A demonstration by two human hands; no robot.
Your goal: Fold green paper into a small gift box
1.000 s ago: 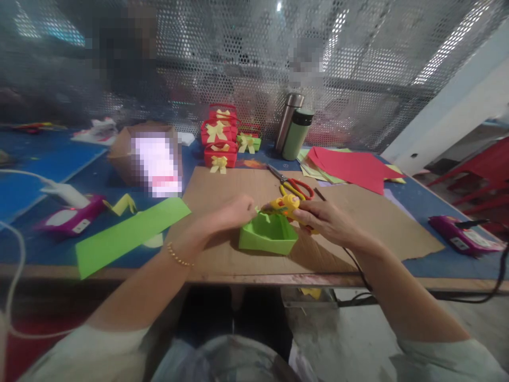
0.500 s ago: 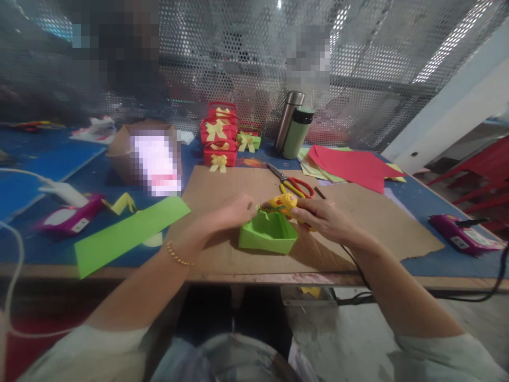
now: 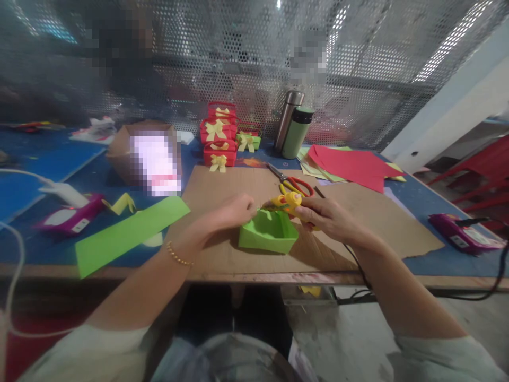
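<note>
Colored print is running along the yellow glue gun (image 3: 288, 200), too small to read; the pale panels on the purple box at the left (image 3: 73, 217) and the purple box at the right (image 3: 461, 233) are also showing marks too small to make out. The glue gun is pointing its nozzle leftward and slightly down, its barrel lying crosswise above the far side of the green box (image 3: 268, 244). That box is sitting open side up on the cardboard (image 3: 210, 246), its long axis running left to right.

The right hand (image 3: 326, 216) is grasping the glue gun, whose barrel is jutting out to the left of the fingers. The left hand (image 3: 238, 208) is curling its fingers in at the box's far left corner; I cannot tell whether it is pinching the paper. The box is lying between and slightly nearer than both hands. Scissors (image 3: 292, 183) are resting just beyond the gun.
</note>
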